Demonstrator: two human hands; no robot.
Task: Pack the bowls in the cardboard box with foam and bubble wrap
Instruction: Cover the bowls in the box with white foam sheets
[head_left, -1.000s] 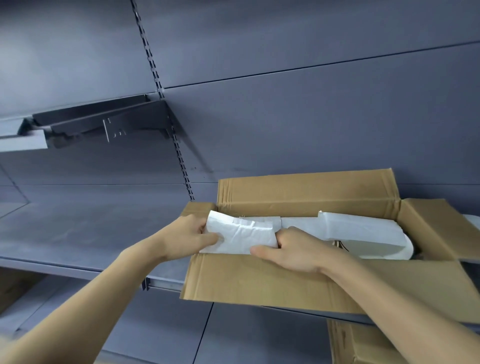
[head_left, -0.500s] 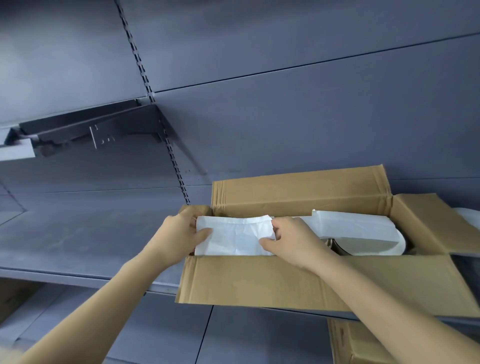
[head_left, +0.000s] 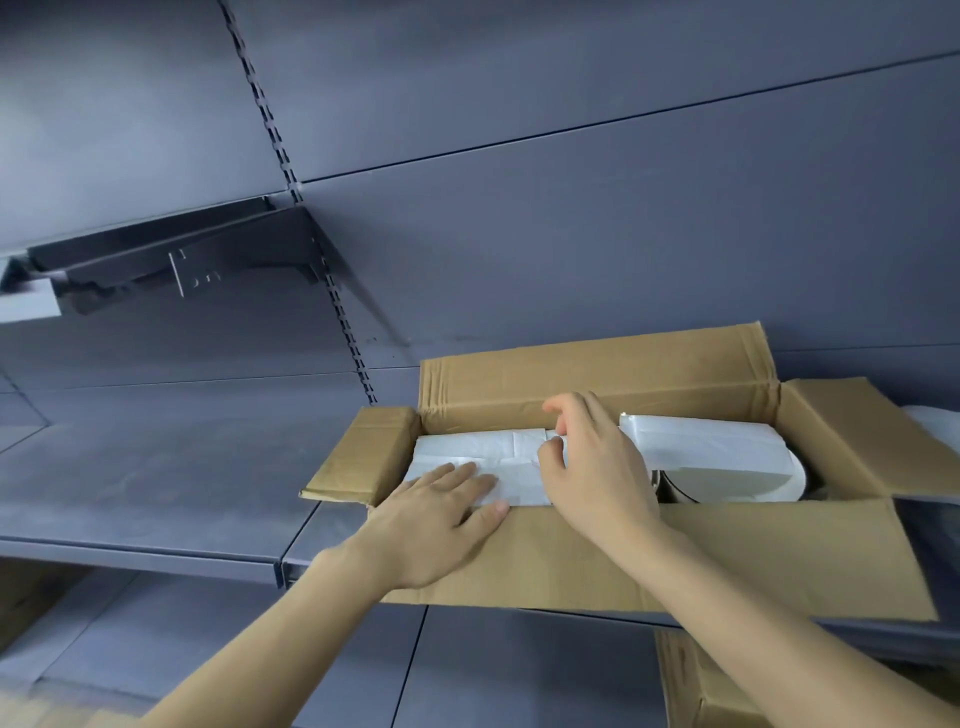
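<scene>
An open cardboard box (head_left: 769, 561) sits on a grey metal shelf (head_left: 171, 483), its flaps folded outward. A white foam sheet (head_left: 483, 449) lies flat in the box's left half. My left hand (head_left: 441, 514) presses on it with straight fingers, reaching over the front wall. My right hand (head_left: 592, 467) rests at the sheet's right edge, thumb and fingertips touching the foam. To the right a second white foam wrap (head_left: 711, 447) covers a round bowl (head_left: 727, 480), whose dark rim shows underneath.
The grey back panel with a slotted upright (head_left: 332, 291) rises behind the box. A dark shelf bracket (head_left: 171, 265) hangs at upper left. Another cardboard box (head_left: 701, 686) stands on the lower shelf at bottom right. White wrapping material (head_left: 935, 423) peeks past the box's right flap.
Both hands held the foam sheet by its ends above the box. Now it lies flat inside; my left hand has released it and presses on top, my right has moved to its right edge.
</scene>
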